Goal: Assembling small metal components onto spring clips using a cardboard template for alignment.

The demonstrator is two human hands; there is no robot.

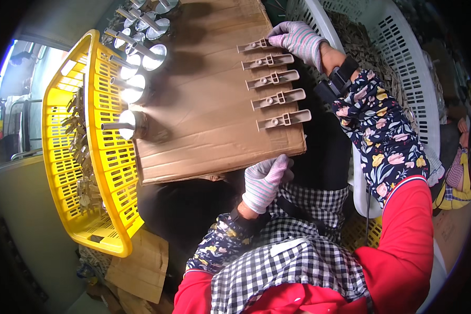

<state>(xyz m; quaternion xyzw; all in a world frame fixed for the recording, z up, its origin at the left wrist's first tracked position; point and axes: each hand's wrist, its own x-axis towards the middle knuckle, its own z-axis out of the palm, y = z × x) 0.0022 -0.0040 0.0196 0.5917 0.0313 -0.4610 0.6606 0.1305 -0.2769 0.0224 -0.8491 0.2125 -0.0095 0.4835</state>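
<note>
Nearest, the gloved left hand [264, 183] rested by the near edge of the cardboard board [204, 125], short of its near right corner. Its thumb and fingers were drawn together, but whether they had hold of anything could not be told. Five beige plastic parts [284, 120] lay in a spaced row up the board's right edge, narrow ends inward, and most seemed to poke out past that edge. At the farthest of them the gloved right hand [301, 42] had its fingertips, bent and nearly closed, at the outer end (how firmly they pinched, I could not tell). Along the left edge, up toward the far left corner, stood shiny stemmed discs [154, 57]. Beyond the left edge was a yellow basket [91, 94] of metal pieces; off the right edge, a white basket [426, 104] of beige pieces.

A sleeve or wrist brushing the overhanging ends could have tipped a part off, and a knock to the board could probably have toppled the discs.
</note>
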